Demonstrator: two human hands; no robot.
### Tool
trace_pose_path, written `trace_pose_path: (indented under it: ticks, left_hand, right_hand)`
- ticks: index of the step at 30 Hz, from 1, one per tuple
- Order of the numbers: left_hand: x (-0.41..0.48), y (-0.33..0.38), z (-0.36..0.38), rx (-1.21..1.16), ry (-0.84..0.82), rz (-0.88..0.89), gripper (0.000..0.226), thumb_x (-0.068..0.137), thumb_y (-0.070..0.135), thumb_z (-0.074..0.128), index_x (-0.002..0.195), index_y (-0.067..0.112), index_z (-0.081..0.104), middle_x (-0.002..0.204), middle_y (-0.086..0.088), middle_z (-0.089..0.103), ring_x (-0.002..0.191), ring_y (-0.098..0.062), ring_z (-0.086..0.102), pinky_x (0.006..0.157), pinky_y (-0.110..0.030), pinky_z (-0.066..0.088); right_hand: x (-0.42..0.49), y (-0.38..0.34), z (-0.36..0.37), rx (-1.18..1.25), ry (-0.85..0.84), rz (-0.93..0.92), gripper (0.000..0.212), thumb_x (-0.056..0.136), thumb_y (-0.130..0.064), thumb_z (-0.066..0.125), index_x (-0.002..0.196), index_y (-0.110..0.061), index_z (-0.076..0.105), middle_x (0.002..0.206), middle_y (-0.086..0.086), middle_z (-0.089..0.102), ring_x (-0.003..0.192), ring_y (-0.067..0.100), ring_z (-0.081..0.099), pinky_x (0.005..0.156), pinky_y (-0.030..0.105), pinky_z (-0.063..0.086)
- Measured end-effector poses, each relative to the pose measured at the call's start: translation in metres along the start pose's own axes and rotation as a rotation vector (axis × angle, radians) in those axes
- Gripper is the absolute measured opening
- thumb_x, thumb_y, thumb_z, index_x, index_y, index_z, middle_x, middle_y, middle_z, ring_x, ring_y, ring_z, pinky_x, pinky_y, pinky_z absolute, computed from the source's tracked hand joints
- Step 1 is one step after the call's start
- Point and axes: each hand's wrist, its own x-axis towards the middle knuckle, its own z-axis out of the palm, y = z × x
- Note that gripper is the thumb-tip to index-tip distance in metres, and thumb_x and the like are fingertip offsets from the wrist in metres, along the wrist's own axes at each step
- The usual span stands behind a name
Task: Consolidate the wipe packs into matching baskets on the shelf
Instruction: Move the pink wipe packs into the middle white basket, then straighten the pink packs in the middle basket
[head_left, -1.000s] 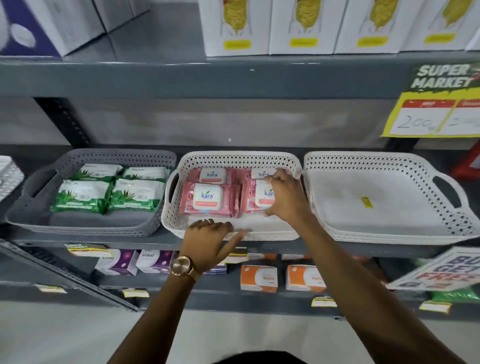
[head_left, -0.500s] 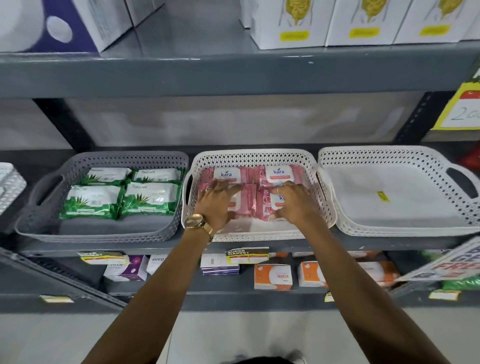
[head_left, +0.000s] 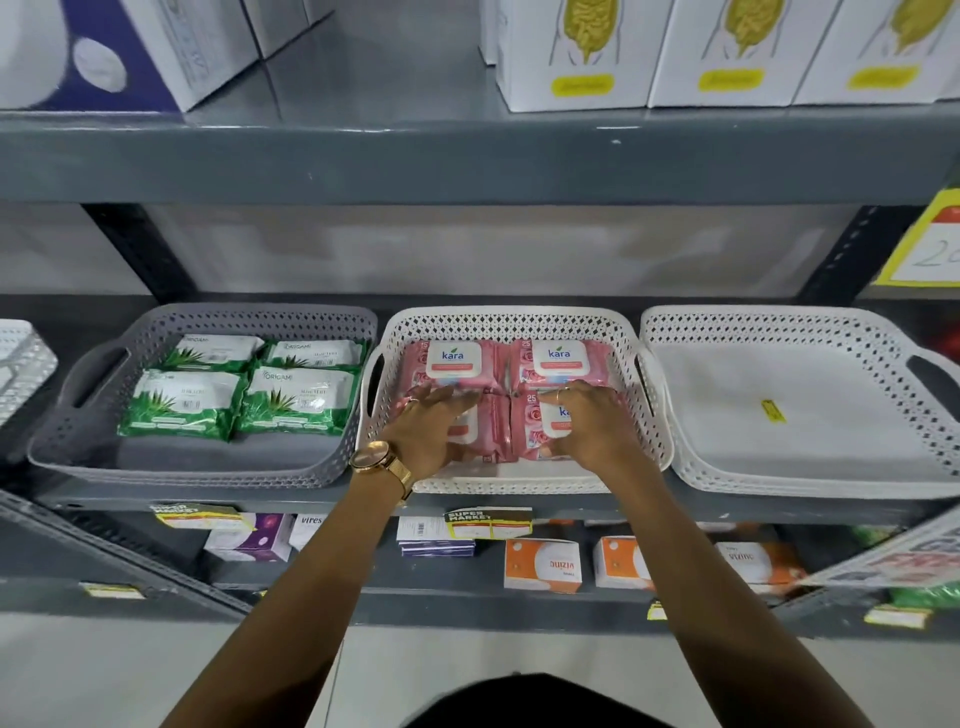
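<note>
Four pink Kara wipe packs lie in the white middle basket (head_left: 519, 318), two at the back (head_left: 454, 361) and two at the front. My left hand (head_left: 431, 431) lies over the front-left pink pack (head_left: 493, 431), fingers on top and thumb at its near edge. My right hand (head_left: 592, 426) covers the front-right pink pack (head_left: 530, 421) the same way. The grey basket (head_left: 208, 475) to the left holds four green Origami wipe packs (head_left: 182, 405). To the right, a white basket (head_left: 779, 318) holds only a small yellow sticker (head_left: 772, 410).
All three baskets stand side by side on a grey metal shelf (head_left: 467, 501). White boxes (head_left: 571, 52) line the shelf above. Orange boxes (head_left: 543, 564) and purple boxes sit on the shelf below. Another white basket (head_left: 21, 358) shows at the far left, a yellow price sign (head_left: 930, 244) at the right.
My left hand has moved up from the basket's front rim onto the front-left pink pack. My right hand has stayed on the front-right pack. The view has shifted left.
</note>
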Motion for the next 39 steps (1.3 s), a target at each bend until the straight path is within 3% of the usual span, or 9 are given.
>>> trace_pose_path:
  ticks: [3,6,9,12,22,30,33,35,39]
  left_hand:
    - [0.012,-0.004,-0.006,0.102,0.025,0.033,0.067,0.094,0.04,0.053,0.15,0.032,0.018,0.16,0.003,0.004,0.148,-0.029,-0.001,0.118,-0.059,0.009]
    - [0.036,-0.001,-0.009,0.039,0.179,-0.067,0.061,0.099,0.049,0.031,0.151,0.026,0.012,0.161,-0.004,0.0,0.148,-0.028,-0.006,0.12,-0.056,0.003]
    - [0.057,0.002,-0.002,0.102,0.168,-0.162,0.064,0.099,0.05,0.024,0.152,0.024,-0.002,0.16,-0.007,-0.009,0.147,-0.027,-0.011,0.119,-0.052,-0.007]
    - [0.066,0.0,0.013,0.207,0.127,-0.18,0.065,0.099,0.05,0.02,0.151,0.023,-0.008,0.16,-0.011,-0.013,0.146,-0.03,-0.013,0.114,-0.047,-0.015]
    - [0.076,-0.005,0.026,0.27,0.121,-0.208,0.064,0.099,0.051,0.016,0.148,0.025,-0.016,0.158,-0.008,-0.02,0.146,-0.029,-0.017,0.12,-0.051,-0.004]
    - [0.072,-0.005,0.02,0.219,0.112,-0.174,0.063,0.1,0.049,0.018,0.15,0.023,-0.012,0.159,-0.009,-0.017,0.146,-0.028,-0.016,0.117,-0.045,-0.012]
    - [0.063,-0.002,0.008,0.028,0.139,-0.14,0.062,0.101,0.045,0.023,0.151,0.022,-0.005,0.16,-0.008,-0.013,0.147,-0.024,-0.015,0.117,-0.04,-0.012]
    - [0.049,-0.008,-0.007,-0.069,0.234,-0.101,0.06,0.102,0.04,0.029,0.152,0.022,0.001,0.161,-0.007,-0.007,0.147,-0.021,-0.011,0.117,-0.037,-0.011]
    - [0.0,-0.048,-0.049,0.051,0.409,0.03,0.056,0.096,0.029,0.048,0.148,0.018,0.03,0.159,-0.012,0.019,0.148,-0.03,0.009,0.12,-0.049,0.012]
  right_hand:
    - [0.008,0.002,-0.008,0.094,0.089,-0.068,0.058,0.084,-0.042,0.068,0.134,-0.019,0.052,0.14,0.008,0.051,0.132,0.027,0.042,0.11,0.045,0.037]
    - [0.033,-0.001,-0.015,0.079,0.251,-0.123,0.058,0.095,-0.047,0.047,0.141,-0.012,0.042,0.149,0.012,0.04,0.141,0.03,0.03,0.115,0.047,0.031]
    - [0.059,-0.008,-0.01,-0.055,0.122,-0.078,0.066,0.099,-0.051,0.028,0.152,-0.014,0.015,0.163,0.009,0.008,0.15,0.033,0.0,0.121,0.051,0.005]
    - [0.069,-0.003,0.011,-0.172,0.004,-0.056,0.067,0.099,-0.054,0.017,0.153,-0.019,0.0,0.163,0.005,-0.008,0.148,0.032,-0.013,0.121,0.054,-0.004]
    - [0.073,0.008,0.033,-0.28,0.036,-0.087,0.063,0.1,-0.049,0.015,0.152,-0.022,-0.009,0.161,0.004,-0.017,0.147,0.03,-0.018,0.119,0.057,-0.009]
    - [0.074,0.011,0.029,-0.264,0.008,-0.095,0.062,0.1,-0.047,0.015,0.152,-0.023,-0.009,0.161,0.005,-0.016,0.147,0.03,-0.018,0.119,0.057,-0.008]
    - [0.071,0.006,0.019,-0.138,-0.021,-0.051,0.061,0.1,-0.049,0.017,0.153,-0.024,-0.001,0.162,0.003,-0.012,0.147,0.029,-0.018,0.118,0.056,-0.011]
    - [0.067,-0.007,0.013,-0.022,0.101,-0.006,0.058,0.101,-0.048,0.022,0.152,-0.021,0.02,0.163,0.003,0.001,0.149,0.031,-0.011,0.116,0.057,-0.008]
    - [0.054,-0.077,0.004,0.22,0.467,-0.132,0.039,0.094,-0.034,0.054,0.123,-0.01,0.063,0.142,0.015,0.05,0.137,0.034,0.037,0.115,0.047,0.03]
